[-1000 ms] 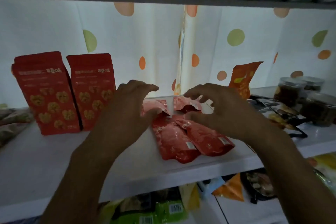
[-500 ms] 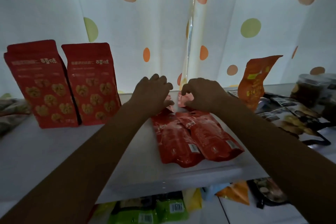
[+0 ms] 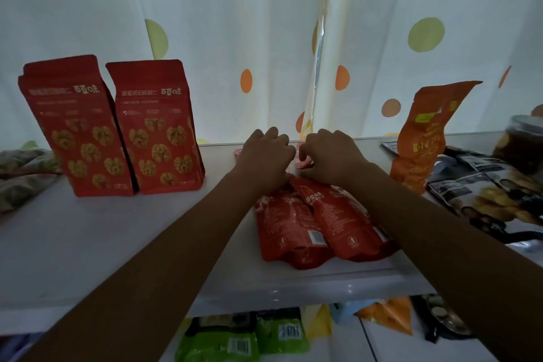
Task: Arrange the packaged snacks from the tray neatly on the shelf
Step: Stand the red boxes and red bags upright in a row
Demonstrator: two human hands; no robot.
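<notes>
Shelf (image 3: 117,244), front: left pouch (image 3: 286,229) and right pouch (image 3: 343,223) lie flat, side by side. Hands, spread open a second ago, now curled at far top seams. Right hand (image 3: 330,154) pinches right pouch's flap. Left hand (image 3: 264,154): fingers hidden, grip unclear. Probably about to stand both up, like walnut bags (image 3: 158,126).

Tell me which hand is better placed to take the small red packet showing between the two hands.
Right, probably. The right hand has curled fingertips at the small red packet, while the left hand sits further left, over the top of the left red pouch.
</notes>
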